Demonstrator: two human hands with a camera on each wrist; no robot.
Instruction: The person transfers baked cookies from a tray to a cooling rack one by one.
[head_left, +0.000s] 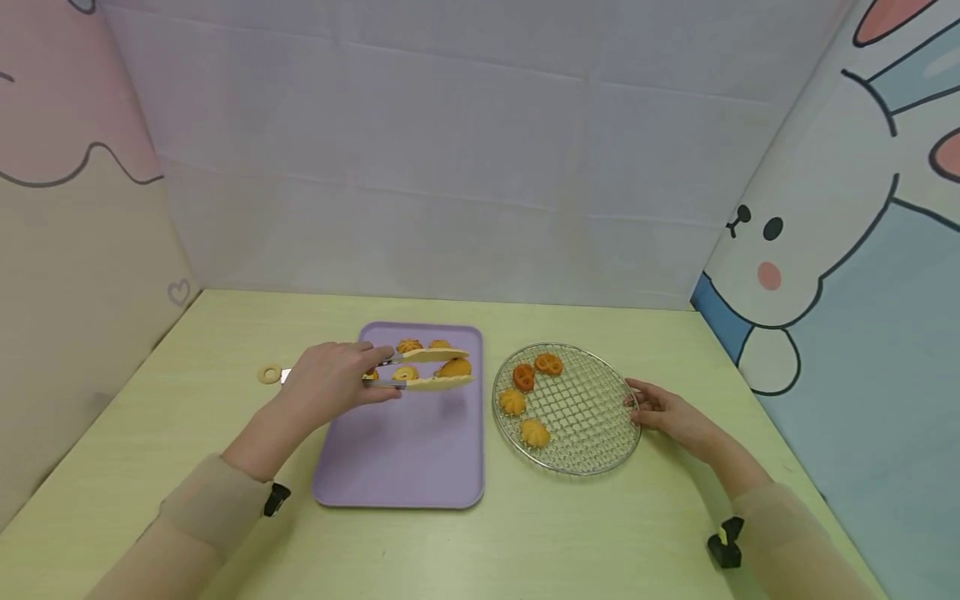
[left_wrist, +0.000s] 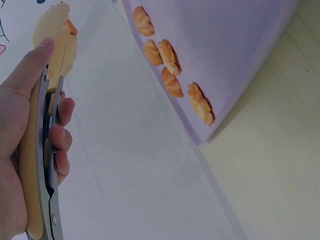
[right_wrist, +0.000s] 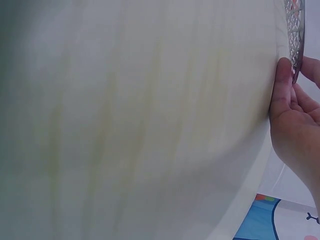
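Note:
My left hand [head_left: 330, 377] grips a pair of tongs [head_left: 441, 384] with cream-coloured tips, held above the far half of a lilac tray [head_left: 408, 467]. Between the tong tips is a golden cookie [head_left: 454, 368]; only an orange edge of it shows in the left wrist view. Other cookies [left_wrist: 201, 104] lie on the tray near its far edge. With thumb and fingers my right hand [head_left: 678, 423] pinches the right rim of a round wire rack [head_left: 585, 417]. On the rack's left side lie two brown pretzel-shaped cookies [head_left: 548, 364] and two yellow flower-shaped cookies [head_left: 535, 433].
Tray and rack stand side by side on a pale wooden table [head_left: 480, 550], a narrow gap between them. The tongs' ring end [head_left: 268, 374] sticks out left of my left hand. A white back wall [head_left: 450, 167] and printed side panels [head_left: 862, 375] border the table.

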